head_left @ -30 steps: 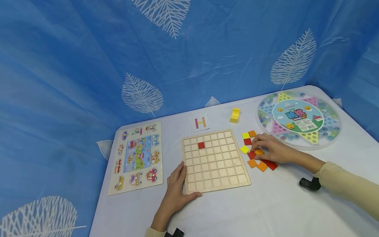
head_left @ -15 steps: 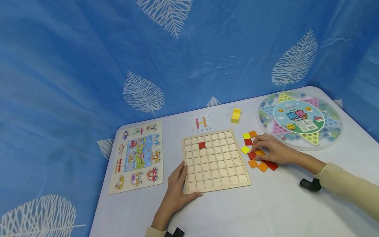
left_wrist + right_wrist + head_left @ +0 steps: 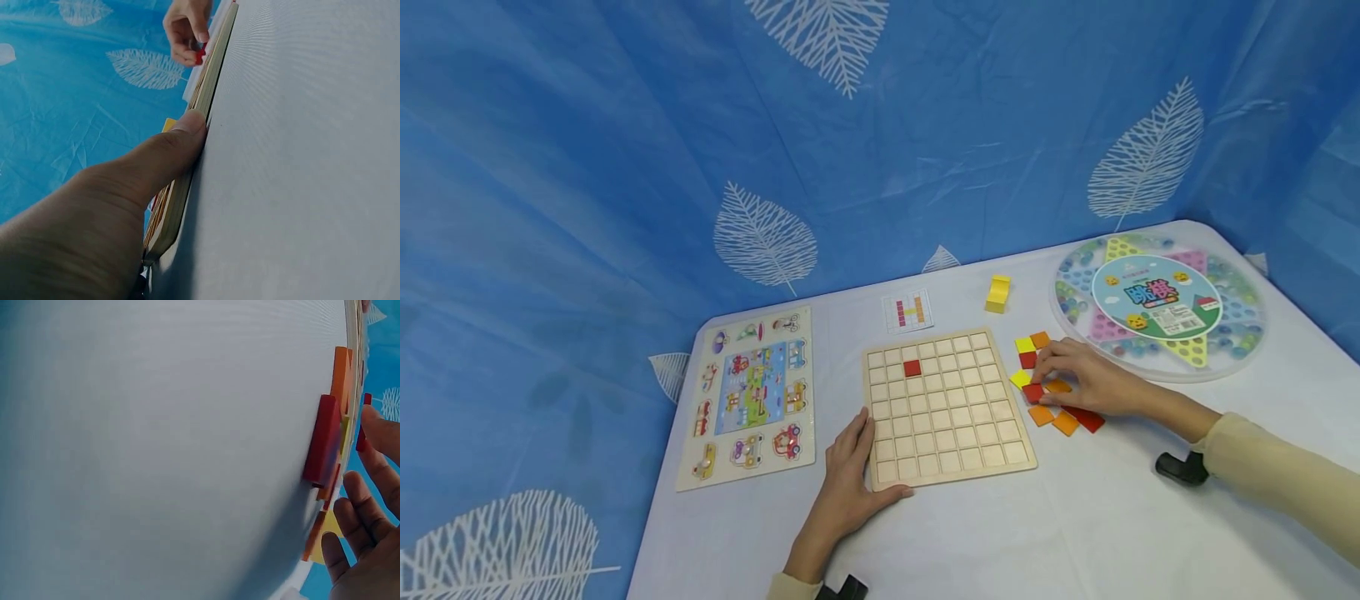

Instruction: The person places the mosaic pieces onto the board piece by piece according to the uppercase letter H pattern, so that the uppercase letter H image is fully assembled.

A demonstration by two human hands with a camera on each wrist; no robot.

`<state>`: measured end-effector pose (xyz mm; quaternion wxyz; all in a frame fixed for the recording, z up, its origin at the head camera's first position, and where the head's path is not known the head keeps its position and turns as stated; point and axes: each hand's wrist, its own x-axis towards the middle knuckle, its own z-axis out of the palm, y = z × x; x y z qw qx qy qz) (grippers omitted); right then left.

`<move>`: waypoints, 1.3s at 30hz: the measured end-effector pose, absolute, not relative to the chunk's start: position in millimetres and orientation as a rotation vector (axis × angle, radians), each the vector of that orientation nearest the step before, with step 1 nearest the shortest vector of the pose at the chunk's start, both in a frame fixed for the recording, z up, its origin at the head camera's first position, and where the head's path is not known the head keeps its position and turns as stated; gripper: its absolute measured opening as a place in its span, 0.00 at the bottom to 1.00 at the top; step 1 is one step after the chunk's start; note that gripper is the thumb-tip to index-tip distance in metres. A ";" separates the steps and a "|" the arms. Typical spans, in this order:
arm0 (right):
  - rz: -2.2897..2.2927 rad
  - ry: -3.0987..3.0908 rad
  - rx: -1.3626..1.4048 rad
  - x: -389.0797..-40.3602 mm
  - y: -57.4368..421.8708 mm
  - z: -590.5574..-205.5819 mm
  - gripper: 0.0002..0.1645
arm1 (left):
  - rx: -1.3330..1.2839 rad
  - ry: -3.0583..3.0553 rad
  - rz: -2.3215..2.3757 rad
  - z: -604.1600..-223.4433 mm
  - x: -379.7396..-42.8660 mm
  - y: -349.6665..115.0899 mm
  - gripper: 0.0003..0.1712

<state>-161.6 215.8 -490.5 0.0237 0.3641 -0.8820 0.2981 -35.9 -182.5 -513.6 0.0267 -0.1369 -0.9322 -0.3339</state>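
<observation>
Right of the board, our right hand pinched a just-lifted red tile, apparently ready to place; our left hand spread against the board.

Your white-covered table carries: picture puzzle, left; wooden grid board, centre; coloured tiles, right of the board; printed card and yellow block, far side; round game, far right.
</observation>
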 end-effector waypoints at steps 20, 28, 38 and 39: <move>1.076 -2.585 1.225 -185.5 164.7 -478.1 0.12 | -0.424 -2.895 -1.030 -513.4 -38.1 -183.1 0.66; 1.046 -2.598 1.193 -191.7 126.5 -476.2 0.10 | -0.418 -2.895 -1.039 -512.8 -37.0 -183.1 0.66; 1.019 -2.656 1.192 -191.7 89.7 -471.7 0.11 | -0.420 -2.885 -1.039 -512.8 -36.1 -182.1 0.65; 1.019 -2.664 1.187 -191.4 86.7 -471.6 0.10 | -0.423 -2.886 -1.036 -513.0 -35.9 -182.0 0.65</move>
